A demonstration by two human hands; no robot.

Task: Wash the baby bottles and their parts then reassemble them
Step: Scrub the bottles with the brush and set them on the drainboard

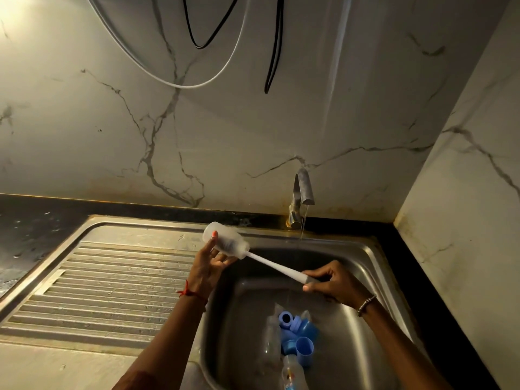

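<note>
Steel sink (351,243) under marble wall, tap (302,192) running: clear bottle (225,240) over basin's rear-left edge, gripped by left hand (206,267); brush (275,266) inserted, handle pinched by right hand (334,282); blue caps (298,333) at basin's front.

Btl parts (298,333) in sink (374,266); drainboard (98,291) L, tap (302,192) behind.

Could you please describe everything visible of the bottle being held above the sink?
The bottle is a translucent, whitish plastic cylinder with no cap or teat. It is tilted over the sink, base up-left and mouth down-right. The left hand grips its middle. A white brush, held by the right hand, reaches inside it.
</note>
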